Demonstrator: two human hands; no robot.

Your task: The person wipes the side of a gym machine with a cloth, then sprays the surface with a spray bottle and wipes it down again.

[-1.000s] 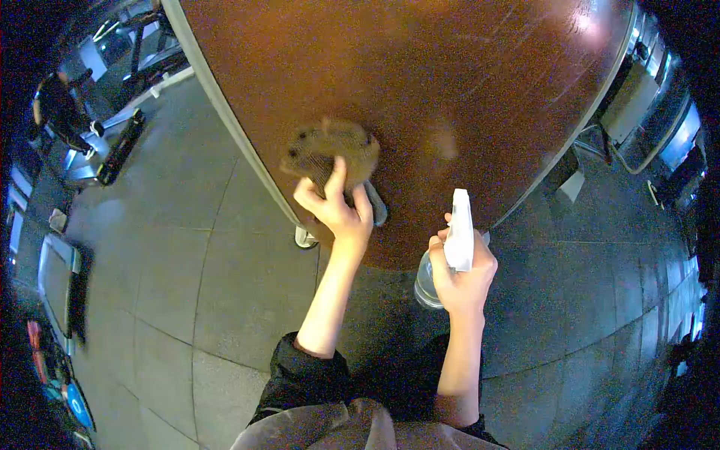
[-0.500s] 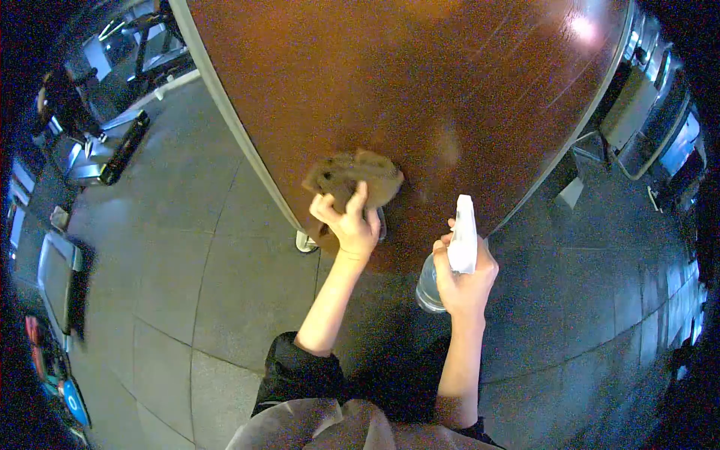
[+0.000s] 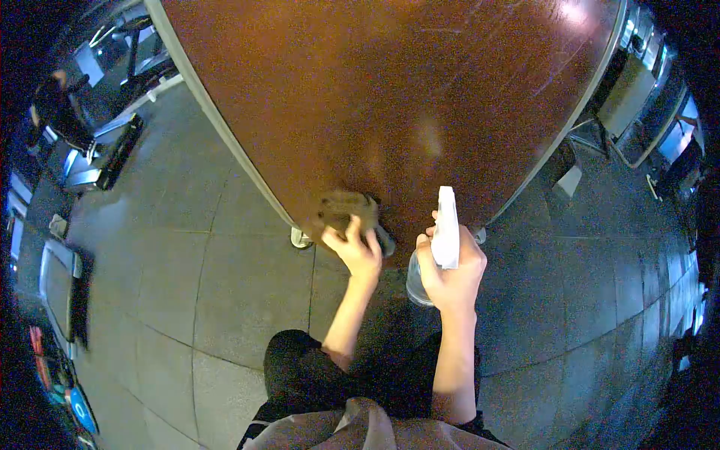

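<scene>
A brown cloth (image 3: 349, 207) lies against the lower part of a reddish-brown panel (image 3: 360, 97) with a pale metal edge. My left hand (image 3: 358, 253) presses on this cloth, its fingers bent over it. To the right, my right hand (image 3: 455, 274) is wrapped round the neck of a spray bottle (image 3: 446, 232) with a white head and a clear body. The bottle's nozzle points up toward the panel. Part of its clear body shows below and left of my right hand.
Grey tiles cover the floor (image 3: 247, 300). A person in dark clothes (image 3: 64, 112) is by a treadmill (image 3: 105, 161) at the upper left. A bench-like object (image 3: 58, 289) stands at the left, and gym equipment (image 3: 626, 101) at the right.
My left hand and the cloth have moved down the panel. My right hand with the spray bottle has shifted slightly left. The view has shifted a little too.
</scene>
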